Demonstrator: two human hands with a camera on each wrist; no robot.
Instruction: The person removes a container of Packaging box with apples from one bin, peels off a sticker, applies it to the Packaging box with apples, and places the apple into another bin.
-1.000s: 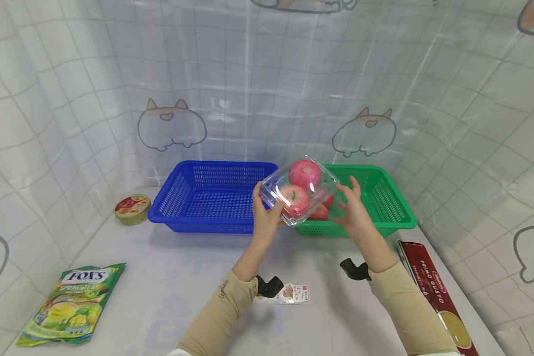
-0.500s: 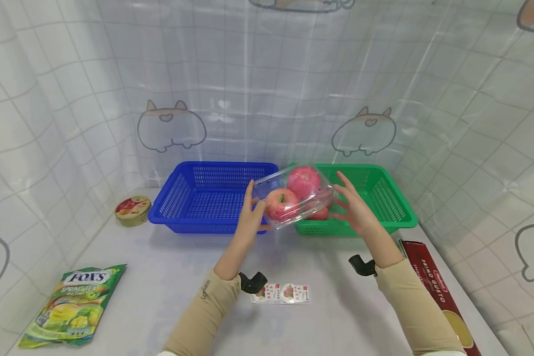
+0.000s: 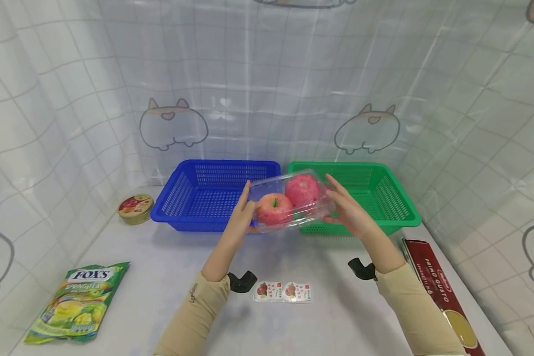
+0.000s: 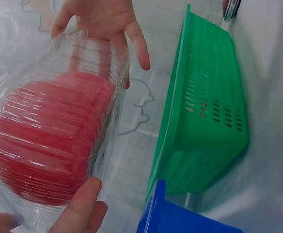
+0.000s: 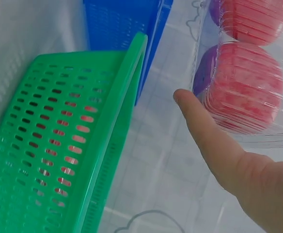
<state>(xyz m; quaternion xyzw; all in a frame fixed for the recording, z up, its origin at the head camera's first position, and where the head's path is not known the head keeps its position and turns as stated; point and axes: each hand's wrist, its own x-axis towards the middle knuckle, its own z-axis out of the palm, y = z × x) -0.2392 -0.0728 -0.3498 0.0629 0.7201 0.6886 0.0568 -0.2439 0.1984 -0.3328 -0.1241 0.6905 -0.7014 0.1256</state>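
From where I stand, the clear box (image 3: 270,187) is up in the air in front of the gap between the blue basket (image 3: 204,225) and the green basket (image 3: 380,198), with 2 apples (image 3: 275,210) side by side inside it. What worries me is the load: the round fruit doesn't fill the box, so a sharper tilt might send it rolling and twist the thin plastic loose. Squeezing hard could buckle the sides too, and lowering it carelessly could knock it on a basket rim.

As for the grip, the left hand (image 3: 242,216) grasps the left end, fingers and thumb parted by the thickness of the box. The right hand (image 3: 350,211) is spread at the other end, fingers splayed and clenching nothing; through the shiny plastic I can't tell how firmly they touch, if at all. Most of the weight seems to hang on the left. Below, 2 fruit stickers (image 3: 282,291) lie flat on the table (image 3: 293,329), between the forearms
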